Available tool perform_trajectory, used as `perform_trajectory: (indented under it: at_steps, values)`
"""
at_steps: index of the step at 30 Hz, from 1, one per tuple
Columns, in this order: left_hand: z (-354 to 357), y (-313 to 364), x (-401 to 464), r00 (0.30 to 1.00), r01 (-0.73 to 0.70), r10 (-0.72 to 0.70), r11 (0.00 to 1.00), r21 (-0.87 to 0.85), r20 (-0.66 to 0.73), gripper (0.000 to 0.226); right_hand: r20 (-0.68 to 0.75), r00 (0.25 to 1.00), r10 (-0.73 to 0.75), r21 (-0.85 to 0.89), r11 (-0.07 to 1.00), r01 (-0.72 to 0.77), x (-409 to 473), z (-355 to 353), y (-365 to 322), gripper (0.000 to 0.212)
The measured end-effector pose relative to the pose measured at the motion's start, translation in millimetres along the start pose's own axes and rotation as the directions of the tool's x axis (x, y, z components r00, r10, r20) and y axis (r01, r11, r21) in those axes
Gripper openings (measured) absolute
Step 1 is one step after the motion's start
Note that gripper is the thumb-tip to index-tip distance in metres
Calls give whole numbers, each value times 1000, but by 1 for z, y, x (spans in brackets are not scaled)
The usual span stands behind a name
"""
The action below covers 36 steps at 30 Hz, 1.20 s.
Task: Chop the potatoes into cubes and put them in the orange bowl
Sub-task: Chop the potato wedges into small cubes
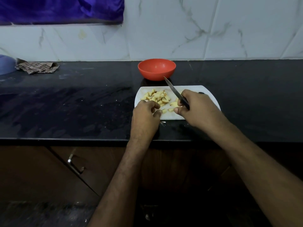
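Observation:
A white cutting board [195,88] lies on the black counter. On its left part sits a pile of several potato cubes [156,96], with a few loose pieces [170,109] nearer the front edge. My right hand [196,108] grips a knife [173,90] whose blade points up and away toward the bowl. My left hand [146,115] is at the board's front left corner with curled fingers, its thumb touching a small potato piece [163,110]. Behind the board stands the orange bowl [156,69], with nothing visible inside.
The black counter [82,104] stretches wide to the left and right of the board. A crumpled checked cloth [36,67] and a blue bowl [6,64] lie at the far left by the tiled wall. Below are cabinet doors with a metal handle [75,164].

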<state>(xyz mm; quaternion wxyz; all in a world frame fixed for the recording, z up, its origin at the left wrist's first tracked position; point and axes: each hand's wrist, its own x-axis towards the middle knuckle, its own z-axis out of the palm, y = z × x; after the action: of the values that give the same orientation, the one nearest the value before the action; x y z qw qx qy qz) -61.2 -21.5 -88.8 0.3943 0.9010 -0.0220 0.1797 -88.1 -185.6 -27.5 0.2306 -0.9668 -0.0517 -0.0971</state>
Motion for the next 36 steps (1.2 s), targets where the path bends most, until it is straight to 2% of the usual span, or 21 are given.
perform_trajectory:
  at_steps: [4, 7, 11, 16, 20, 24, 27, 30, 32, 36]
  values:
    - [-2, -2, 0, 999, 15, -17, 999, -51, -29, 11, 37, 999, -27, 97, 995, 23, 22, 22, 10, 18]
    - [-5, 0, 0, 999, 47, -49, 995, -89, -22, 10, -8, 999, -38, 170, 985, 39, 28, 30, 14, 22]
    - [-6, 2, 3, 996, 83, -85, 990, -116, -6, 1, -51, 996, -69, 183, 980, 77, 31, 37, 13, 26]
    - [-4, 2, 0, 995, 95, -92, 981, -169, 27, 20, -106, 992, -67, 181, 980, 86, 37, 46, 8, 20]
    - [-2, 11, 5, 999, 54, -54, 998, 40, 6, 8, -83, 994, -75, 192, 977, 89, 42, 48, 9, 24]
    - [-7, 13, 14, 991, -54, 30, 981, 187, 130, 11, -48, 997, -61, 261, 963, 72, 42, 47, 17, 25]
    - [-6, 15, 19, 973, -141, 83, 953, 268, 217, 12, -146, 989, -18, 351, 934, 68, 43, 47, 20, 24]
    - [-2, 15, 19, 965, -176, 109, 943, 284, 237, 10, -239, 971, -3, 339, 937, 87, 47, 45, 17, 24]
    - [-1, 12, 18, 973, -156, 100, 949, 273, 207, 10, -250, 968, -2, 350, 932, 92, 54, 46, 15, 24]
    - [-2, 9, 19, 995, -99, 91, 978, 181, 51, 9, -266, 964, 5, 365, 926, 96, 61, 51, 17, 24]
